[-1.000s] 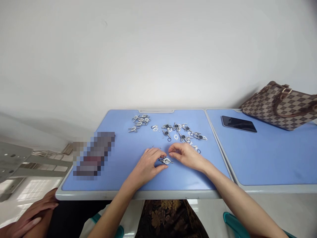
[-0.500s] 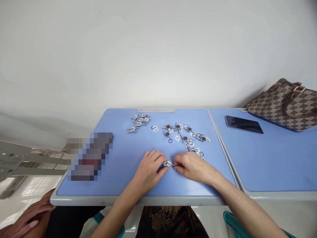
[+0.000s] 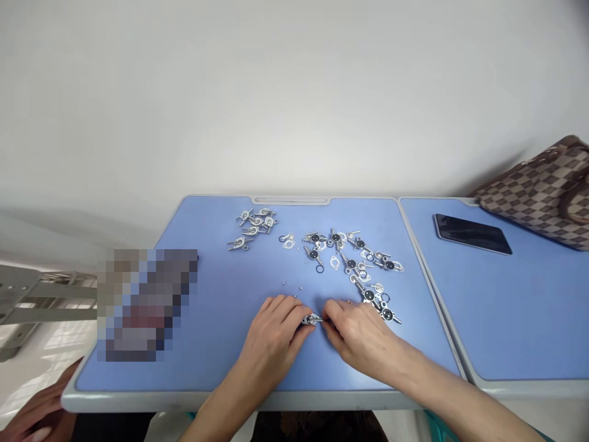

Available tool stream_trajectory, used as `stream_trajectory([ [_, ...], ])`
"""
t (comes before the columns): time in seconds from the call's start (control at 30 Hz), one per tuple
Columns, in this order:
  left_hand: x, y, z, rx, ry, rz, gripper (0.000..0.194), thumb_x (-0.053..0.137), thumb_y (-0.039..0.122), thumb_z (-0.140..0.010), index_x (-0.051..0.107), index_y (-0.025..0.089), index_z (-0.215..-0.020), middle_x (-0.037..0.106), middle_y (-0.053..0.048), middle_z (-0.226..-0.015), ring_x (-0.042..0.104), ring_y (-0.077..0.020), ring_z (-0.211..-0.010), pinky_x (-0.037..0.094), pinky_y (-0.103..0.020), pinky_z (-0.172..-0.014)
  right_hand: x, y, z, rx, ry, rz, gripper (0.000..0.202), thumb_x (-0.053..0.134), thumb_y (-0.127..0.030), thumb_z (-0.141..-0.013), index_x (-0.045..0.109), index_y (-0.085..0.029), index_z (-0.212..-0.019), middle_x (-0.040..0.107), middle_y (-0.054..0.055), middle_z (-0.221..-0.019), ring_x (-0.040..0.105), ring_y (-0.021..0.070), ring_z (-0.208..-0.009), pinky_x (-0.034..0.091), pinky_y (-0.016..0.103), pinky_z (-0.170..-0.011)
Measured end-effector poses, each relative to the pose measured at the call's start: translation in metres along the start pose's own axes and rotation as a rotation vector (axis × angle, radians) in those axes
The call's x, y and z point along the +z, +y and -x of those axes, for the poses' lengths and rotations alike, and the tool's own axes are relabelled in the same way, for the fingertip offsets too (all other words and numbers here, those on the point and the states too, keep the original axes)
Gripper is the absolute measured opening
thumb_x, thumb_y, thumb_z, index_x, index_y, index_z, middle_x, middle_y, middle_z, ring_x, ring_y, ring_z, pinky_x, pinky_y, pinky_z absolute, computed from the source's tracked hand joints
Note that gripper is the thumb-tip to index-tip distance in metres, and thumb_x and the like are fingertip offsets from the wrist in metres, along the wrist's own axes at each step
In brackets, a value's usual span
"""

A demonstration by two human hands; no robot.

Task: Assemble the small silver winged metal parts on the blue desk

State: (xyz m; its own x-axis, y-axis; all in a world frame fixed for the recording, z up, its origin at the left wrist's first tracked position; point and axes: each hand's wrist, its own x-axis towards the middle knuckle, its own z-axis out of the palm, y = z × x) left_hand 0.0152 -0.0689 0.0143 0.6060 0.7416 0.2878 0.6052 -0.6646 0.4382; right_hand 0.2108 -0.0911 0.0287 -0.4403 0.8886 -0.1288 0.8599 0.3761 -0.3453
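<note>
L hand [image 3: 279, 325] fingers pinch metal fitting [image 3: 305, 320] nr front edge of bench [image 3: 193, 344], R hand [image 3: 356, 325] fingers gripping its lever [image 3: 317, 319]: lever-working step, prob., next move calling for firm L hold.

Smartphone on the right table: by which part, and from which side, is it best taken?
Probably the smartphone is best pinched by its long edges near the middle, coming from above and the near side: it lies flat, and the checkered handbag sits beyond its far edge.
</note>
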Motion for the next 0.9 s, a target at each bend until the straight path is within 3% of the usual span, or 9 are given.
stream_trajectory([
  [0.33, -0.0017, 0.0014, 0.0016, -0.049, 0.056, 0.011, 0.007, 0.055, 0.021, -0.094, 0.061, 0.021, -0.092, 0.065, -0.003, -0.086, 0.058, -0.0197, -0.079, 0.04, -0.034, -0.07, 0.0069, -0.0019, 0.0013, 0.006, 0.036, -0.086, 0.008, 0.049, -0.014, -0.089, 0.048, -0.019, -0.083, 0.062, 0.0, -0.07, 0.055, 0.0145, -0.053, 0.027, 0.029, -0.051],
  [0.53, -0.0062, 0.0, 0.001, -0.026, 0.075, 0.013, 0.02, 0.058, 0.034, -0.094, 0.061, 0.021, -0.109, 0.067, -0.006, -0.095, 0.06, -0.0208, -0.083, 0.043, -0.035, -0.072, 0.0073, -0.0016, 0.0021, -0.001, 0.071, -0.108, 0.012, 0.047, -0.014, -0.09, 0.046, -0.021, -0.08, 0.059, -0.001, -0.067, 0.053, 0.0138, -0.051, 0.027, 0.029, -0.05],
  [0.9, -0.0042, 0.0039, -0.0035, 0.008, 0.032, 0.029, 0.013, 0.05, 0.017, -0.096, 0.062, 0.021, -0.099, 0.067, -0.004, -0.087, 0.058, -0.0181, -0.077, 0.043, -0.033, -0.07, 0.0095, -0.0008, 0.0024, -0.023, 0.076, -0.108, 0.012, 0.046, -0.013, -0.09, 0.046, -0.021, -0.081, 0.061, 0.001, -0.07, 0.056, 0.0151, -0.052, 0.027, 0.03, -0.05],
])
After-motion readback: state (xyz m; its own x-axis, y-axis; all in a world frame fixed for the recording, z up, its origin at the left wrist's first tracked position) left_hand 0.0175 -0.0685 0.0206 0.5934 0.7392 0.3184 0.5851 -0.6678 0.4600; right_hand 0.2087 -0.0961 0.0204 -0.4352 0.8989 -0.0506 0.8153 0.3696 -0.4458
